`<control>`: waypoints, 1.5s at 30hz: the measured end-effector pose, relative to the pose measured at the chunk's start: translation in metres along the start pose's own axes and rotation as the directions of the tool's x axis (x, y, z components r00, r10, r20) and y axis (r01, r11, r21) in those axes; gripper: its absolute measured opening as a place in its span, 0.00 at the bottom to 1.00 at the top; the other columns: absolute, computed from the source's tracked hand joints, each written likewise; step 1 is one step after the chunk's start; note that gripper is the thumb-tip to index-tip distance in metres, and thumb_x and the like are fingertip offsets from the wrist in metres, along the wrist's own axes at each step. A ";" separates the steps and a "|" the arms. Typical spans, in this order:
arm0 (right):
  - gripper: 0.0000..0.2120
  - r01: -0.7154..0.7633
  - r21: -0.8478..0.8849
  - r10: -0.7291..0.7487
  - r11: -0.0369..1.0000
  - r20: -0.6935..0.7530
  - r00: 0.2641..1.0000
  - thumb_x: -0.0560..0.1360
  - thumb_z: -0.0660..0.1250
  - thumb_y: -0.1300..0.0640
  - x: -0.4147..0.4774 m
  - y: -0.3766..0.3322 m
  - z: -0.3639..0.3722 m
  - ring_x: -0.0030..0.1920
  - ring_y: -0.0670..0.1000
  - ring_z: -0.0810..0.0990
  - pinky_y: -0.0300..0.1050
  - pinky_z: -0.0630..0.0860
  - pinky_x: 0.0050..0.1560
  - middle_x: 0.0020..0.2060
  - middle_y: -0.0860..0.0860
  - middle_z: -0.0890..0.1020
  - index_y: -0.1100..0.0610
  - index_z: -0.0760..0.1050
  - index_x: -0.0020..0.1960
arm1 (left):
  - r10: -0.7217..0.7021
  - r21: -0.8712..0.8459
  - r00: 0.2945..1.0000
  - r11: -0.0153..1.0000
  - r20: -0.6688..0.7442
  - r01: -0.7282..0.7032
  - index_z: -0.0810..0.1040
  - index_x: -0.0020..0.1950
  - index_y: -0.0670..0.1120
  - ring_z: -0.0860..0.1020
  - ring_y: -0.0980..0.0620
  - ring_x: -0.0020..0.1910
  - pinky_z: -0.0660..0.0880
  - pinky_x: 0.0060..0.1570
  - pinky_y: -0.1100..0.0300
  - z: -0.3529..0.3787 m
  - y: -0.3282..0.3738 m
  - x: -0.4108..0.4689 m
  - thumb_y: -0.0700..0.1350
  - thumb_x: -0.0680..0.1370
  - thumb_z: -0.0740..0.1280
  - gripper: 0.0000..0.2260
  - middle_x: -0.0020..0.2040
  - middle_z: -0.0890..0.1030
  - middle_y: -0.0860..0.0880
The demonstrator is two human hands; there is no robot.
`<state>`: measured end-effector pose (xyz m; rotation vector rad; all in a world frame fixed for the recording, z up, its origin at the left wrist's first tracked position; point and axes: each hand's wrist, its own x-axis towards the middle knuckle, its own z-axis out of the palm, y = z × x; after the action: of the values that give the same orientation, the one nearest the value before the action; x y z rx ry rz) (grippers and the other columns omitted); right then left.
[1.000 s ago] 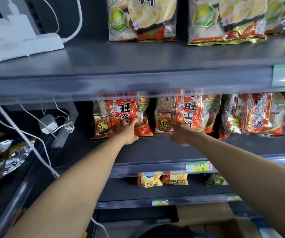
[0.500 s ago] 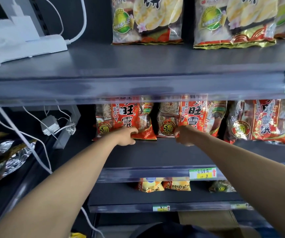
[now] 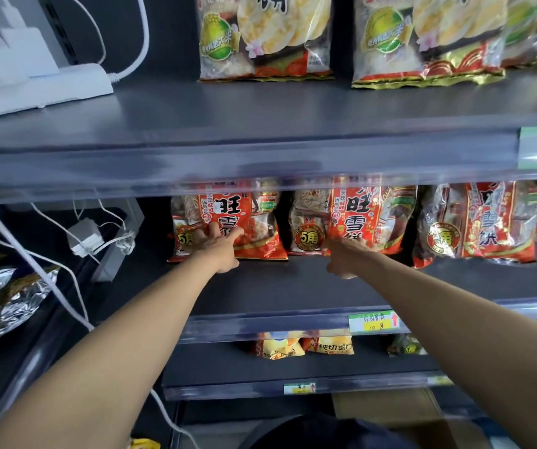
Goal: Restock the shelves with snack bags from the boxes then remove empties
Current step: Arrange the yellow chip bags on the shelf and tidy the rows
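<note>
Left hand [image 3: 218, 251] splayed against snack bag [image 3: 228, 215], right hand [image 3: 346, 259] touching neighbouring bag [image 3: 354, 215], grip unclear, arms outstretched

— How's the light?
— Soft and even. The shelf top just above the price rail [image 3: 260, 163] is the brightest part, and the rail itself carries a pale, hazy sheen.
— Shadows?
— Beneath the rail the recess goes dim, though the red snack bags [image 3: 358, 215] there stay readable. Glare flecks the yellow bags [image 3: 422, 37] above the rail and the foil bag [image 3: 4, 296] far left below it.
— Sharpness?
— Slightly soft throughout. The rail bows with wide-angle distortion, and the corners smear.
</note>
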<state>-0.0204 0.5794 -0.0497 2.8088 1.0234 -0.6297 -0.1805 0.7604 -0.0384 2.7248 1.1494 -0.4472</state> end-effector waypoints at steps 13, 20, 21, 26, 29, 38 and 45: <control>0.30 0.073 0.037 -0.070 0.997 -0.075 0.995 0.77 0.56 0.63 -0.042 -0.015 -0.021 0.64 0.61 0.70 0.54 0.68 0.51 0.62 0.58 0.73 0.44 0.55 0.75 | 0.371 -0.077 0.924 0.928 0.093 -0.365 0.60 0.75 0.56 0.72 0.43 0.65 0.71 0.58 0.55 0.003 0.024 -0.020 0.41 0.80 0.60 0.24 0.73 0.66 0.44; 0.26 0.078 0.024 -0.077 0.997 -0.010 0.997 0.76 0.58 0.61 -0.043 -0.011 -0.010 0.61 0.60 0.71 0.54 0.73 0.57 0.60 0.58 0.74 0.47 0.59 0.72 | 0.270 -0.059 0.951 0.963 0.152 -0.264 0.47 0.78 0.56 0.42 0.46 0.78 0.44 0.75 0.48 0.017 0.044 -0.015 0.34 0.79 0.48 0.31 0.79 0.41 0.50; 0.27 0.083 0.022 -0.083 0.996 -0.007 0.997 0.76 0.58 0.61 -0.043 -0.011 -0.011 0.60 0.60 0.71 0.53 0.73 0.56 0.61 0.58 0.73 0.46 0.58 0.73 | 0.271 -0.068 0.950 0.962 0.155 -0.263 0.47 0.78 0.56 0.42 0.46 0.78 0.43 0.75 0.47 0.016 0.044 -0.014 0.34 0.79 0.48 0.31 0.79 0.41 0.50; 0.26 0.103 -0.030 -0.103 0.994 0.010 0.995 0.78 0.58 0.60 -0.040 -0.008 -0.014 0.54 0.58 0.72 0.46 0.69 0.52 0.63 0.59 0.74 0.50 0.57 0.74 | 0.299 -0.106 0.945 0.952 0.133 -0.287 0.53 0.78 0.54 0.50 0.46 0.78 0.52 0.76 0.51 0.016 0.038 -0.011 0.36 0.80 0.51 0.28 0.80 0.49 0.49; 0.27 0.104 -0.047 -0.102 0.994 0.024 0.994 0.80 0.57 0.60 -0.044 -0.005 -0.018 0.59 0.57 0.73 0.47 0.69 0.60 0.66 0.58 0.72 0.51 0.53 0.76 | 0.295 -0.089 0.950 0.954 0.103 -0.287 0.53 0.78 0.54 0.55 0.42 0.77 0.59 0.73 0.50 0.015 0.035 -0.014 0.37 0.80 0.53 0.28 0.79 0.49 0.46; 0.24 -0.118 -0.049 0.116 0.992 -0.036 0.993 0.79 0.58 0.58 -0.055 0.073 -0.020 0.69 0.61 0.66 0.55 0.68 0.65 0.69 0.58 0.68 0.48 0.61 0.74 | 0.507 -0.116 0.857 0.850 -0.089 -0.515 0.68 0.70 0.46 0.73 0.42 0.59 0.68 0.50 0.58 0.004 0.129 -0.037 0.37 0.80 0.55 0.18 0.65 0.68 0.43; 0.23 -0.219 -0.034 0.218 0.975 -0.028 0.976 0.78 0.58 0.59 -0.062 0.179 -0.026 0.67 0.62 0.69 0.57 0.70 0.64 0.67 0.58 0.72 0.51 0.63 0.72 | 0.582 -0.129 0.812 0.803 -0.042 -0.582 0.61 0.76 0.51 0.67 0.42 0.69 0.67 0.64 0.55 0.002 0.231 -0.049 0.38 0.81 0.56 0.24 0.75 0.61 0.45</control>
<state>0.0589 0.4093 -0.0113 2.8478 0.7059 -0.5470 -0.0471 0.5666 -0.0193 2.7561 0.2706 -0.2613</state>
